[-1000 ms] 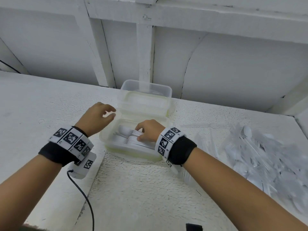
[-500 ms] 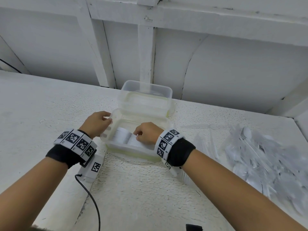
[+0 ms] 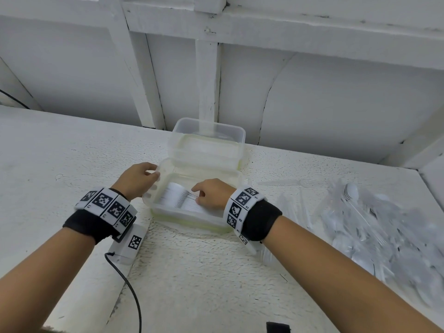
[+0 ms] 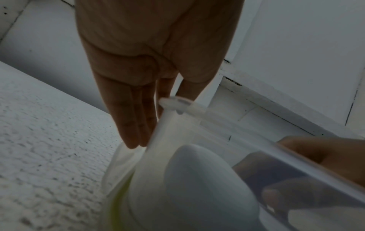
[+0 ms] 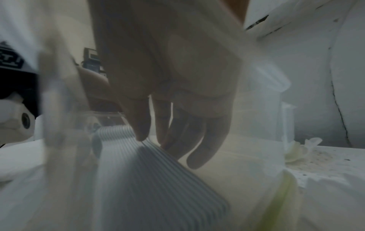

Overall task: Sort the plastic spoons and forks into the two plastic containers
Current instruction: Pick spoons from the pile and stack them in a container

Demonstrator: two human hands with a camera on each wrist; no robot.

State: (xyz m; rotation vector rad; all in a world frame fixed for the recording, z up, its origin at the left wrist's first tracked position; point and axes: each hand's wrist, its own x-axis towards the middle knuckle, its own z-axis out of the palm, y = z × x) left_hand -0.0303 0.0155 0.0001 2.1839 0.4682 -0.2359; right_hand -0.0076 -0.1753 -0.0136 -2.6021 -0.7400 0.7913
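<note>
Your left hand grips the near container's left rim. Your right hand presses 1 nested spoon stack inside; 2 containers in view.

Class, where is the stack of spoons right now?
In the head view the spoon stack lies inside the near container at table centre, under the right hand, while the left hand holds the container's left rim.

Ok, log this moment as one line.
left hand: steadies near container rim | right hand: presses stacked cutlery inside | far container: behind | loose pile: right
</note>
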